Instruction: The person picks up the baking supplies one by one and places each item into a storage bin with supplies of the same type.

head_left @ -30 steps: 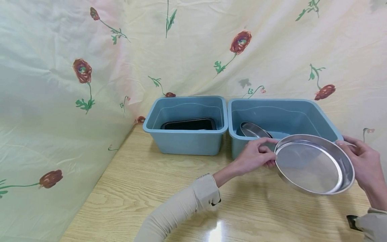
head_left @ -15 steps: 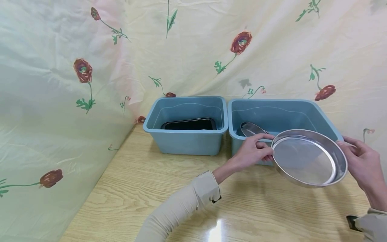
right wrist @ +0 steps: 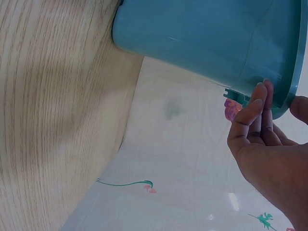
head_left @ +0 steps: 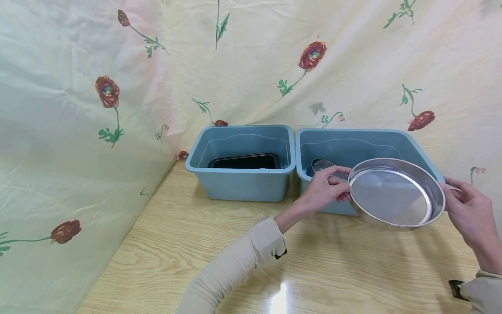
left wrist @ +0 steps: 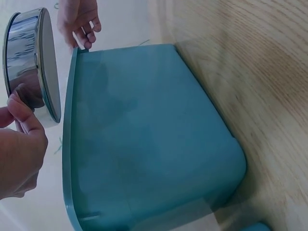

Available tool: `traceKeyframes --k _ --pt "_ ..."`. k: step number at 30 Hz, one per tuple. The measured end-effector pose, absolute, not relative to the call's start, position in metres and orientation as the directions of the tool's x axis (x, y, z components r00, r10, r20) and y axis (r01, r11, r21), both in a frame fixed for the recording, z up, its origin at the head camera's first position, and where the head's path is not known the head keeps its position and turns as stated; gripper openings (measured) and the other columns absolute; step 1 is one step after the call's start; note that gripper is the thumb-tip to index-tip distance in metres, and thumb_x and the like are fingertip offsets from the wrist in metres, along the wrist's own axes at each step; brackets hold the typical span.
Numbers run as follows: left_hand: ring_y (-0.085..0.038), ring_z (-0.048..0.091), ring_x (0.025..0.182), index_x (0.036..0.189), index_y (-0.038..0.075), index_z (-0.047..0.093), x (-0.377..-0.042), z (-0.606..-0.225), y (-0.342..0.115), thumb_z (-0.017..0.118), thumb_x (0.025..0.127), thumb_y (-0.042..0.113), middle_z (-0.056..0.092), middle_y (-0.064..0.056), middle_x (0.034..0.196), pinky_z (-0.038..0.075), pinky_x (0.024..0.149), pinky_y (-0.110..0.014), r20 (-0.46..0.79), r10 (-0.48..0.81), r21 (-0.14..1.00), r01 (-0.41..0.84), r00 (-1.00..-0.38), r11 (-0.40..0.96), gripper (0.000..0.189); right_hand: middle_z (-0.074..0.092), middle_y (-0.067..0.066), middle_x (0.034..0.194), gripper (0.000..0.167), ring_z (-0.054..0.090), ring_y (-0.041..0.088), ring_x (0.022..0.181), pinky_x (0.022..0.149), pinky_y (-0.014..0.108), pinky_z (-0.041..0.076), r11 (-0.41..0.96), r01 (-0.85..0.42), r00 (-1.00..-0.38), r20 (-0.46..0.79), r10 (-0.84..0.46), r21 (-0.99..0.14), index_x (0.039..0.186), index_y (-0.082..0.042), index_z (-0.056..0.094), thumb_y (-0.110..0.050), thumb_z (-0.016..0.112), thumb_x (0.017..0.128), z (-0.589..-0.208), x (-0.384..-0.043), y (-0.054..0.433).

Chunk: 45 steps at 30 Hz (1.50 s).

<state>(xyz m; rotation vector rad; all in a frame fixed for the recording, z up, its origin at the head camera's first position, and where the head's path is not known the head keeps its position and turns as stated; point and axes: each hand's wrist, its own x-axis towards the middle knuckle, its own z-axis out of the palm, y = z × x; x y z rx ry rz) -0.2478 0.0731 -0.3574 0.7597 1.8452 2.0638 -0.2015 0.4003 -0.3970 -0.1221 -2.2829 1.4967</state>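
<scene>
My left hand [head_left: 323, 187] pinches the near-left rim of a round metal sieve [head_left: 388, 196] with a fine mesh bottom. The sieve hangs tilted over the front edge of the right blue bin [head_left: 357, 141], hiding part of its inside. In the left wrist view the shiny side wall of the sieve shows beside the bin, above its rim. My right hand [head_left: 468, 205] grips the rim of that same bin at its right front corner. The right wrist view shows the thumb at the rim and the fingers along the outer wall.
A smaller round metal piece [head_left: 321, 165] leans inside the right bin, partly behind my left hand. The left blue bin [head_left: 241, 185] stands close beside it, with a black tray [head_left: 245, 162] inside. A flowered cloth [head_left: 251, 65] hangs behind the wooden table [head_left: 164, 253].
My left hand has moved the sieve left and up toward the right bin, now covering more of its opening. The right hand has stayed at the bin's corner.
</scene>
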Motion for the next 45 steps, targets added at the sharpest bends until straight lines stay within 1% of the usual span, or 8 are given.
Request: traceKeyframes --k 4,10,14,21,28,36,45 --pt "-0.008 0.064 0.063 0.134 -0.007 0.058 -0.251 -0.356 0.073 0.060 0.098 -0.010 0.068 -0.005 0.072 0.055 0.063 -0.020 0.200 0.513 0.978 0.139 -0.834 -0.156 0.037 0.064 -0.036 0.086 0.035 0.061 -0.013 0.068 0.057 0.009 0.048 0.409 -0.156 -0.912 0.290 0.290 -0.899 0.107 -0.044 0.058 -0.009 0.058 0.105 -0.397 -0.202 0.400" --pt "-0.007 0.063 0.061 0.134 -0.008 0.058 -0.254 -0.353 0.075 0.060 0.098 -0.009 0.066 0.001 0.069 0.052 0.060 -0.018 0.195 0.489 0.979 0.142 -0.850 -0.145 0.036 0.066 -0.034 0.086 0.038 0.060 -0.011 0.068 0.056 0.010 0.047 0.383 -0.170 -0.908 0.296 0.298 -0.908 0.106 -0.044 0.060 -0.006 0.059 0.104 -0.398 -0.201 0.401" --pt "-0.008 0.062 0.060 0.133 -0.008 0.059 -0.257 -0.351 0.078 0.060 0.097 -0.010 0.066 -0.001 0.069 0.052 0.060 -0.018 0.183 0.461 0.980 0.125 -0.868 -0.154 0.035 0.067 -0.033 0.085 0.037 0.060 -0.012 0.070 0.056 0.010 0.047 0.392 -0.178 -0.907 0.305 0.290 -0.903 0.107 -0.044 0.059 -0.007 0.057 0.105 -0.398 -0.201 0.400" --pt "-0.011 0.062 0.060 0.130 -0.009 0.059 -0.262 -0.351 0.080 0.060 0.097 -0.010 0.066 -0.006 0.069 0.053 0.060 -0.019 0.175 0.425 0.978 0.105 -0.888 -0.183 0.033 0.065 -0.033 0.083 0.031 0.061 -0.013 0.072 0.059 0.009 0.045 0.472 -0.155 -0.912 0.309 0.269 -0.868 0.113 -0.044 0.054 -0.014 0.054 0.108 -0.398 -0.199 0.398" --pt "-0.014 0.061 0.060 0.131 -0.009 0.058 -0.267 -0.351 0.081 0.060 0.096 -0.010 0.065 -0.004 0.068 0.052 0.058 -0.019 0.177 0.403 0.975 0.104 -0.898 -0.195 0.036 0.067 -0.031 0.083 0.032 0.063 -0.012 0.072 0.058 0.009 0.045 0.456 -0.188 -0.911 0.328 0.249 -0.870 0.116 -0.043 0.054 -0.011 0.054 0.108 -0.397 -0.198 0.398" --pt "-0.012 0.061 0.058 0.133 -0.011 0.057 -0.273 -0.351 0.081 0.060 0.096 -0.011 0.065 -0.002 0.066 0.051 0.057 -0.019 0.181 0.389 0.974 0.110 -0.903 -0.198 0.037 0.068 -0.030 0.083 0.031 0.063 -0.012 0.072 0.059 0.009 0.046 0.450 -0.181 -0.915 0.318 0.249 -0.874 0.118 -0.042 0.055 -0.013 0.054 0.108 -0.397 -0.198 0.398" --pt "-0.009 0.061 0.056 0.132 -0.010 0.058 -0.277 -0.350 0.081 0.061 0.096 -0.010 0.065 -0.001 0.066 0.051 0.057 -0.018 0.177 0.365 0.975 0.113 -0.914 -0.190 0.036 0.068 -0.030 0.084 0.031 0.063 -0.012 0.073 0.059 0.009 0.046 0.451 -0.185 -0.914 0.321 0.246 -0.873 0.119 -0.042 0.055 -0.013 0.054 0.108 -0.398 -0.198 0.399"
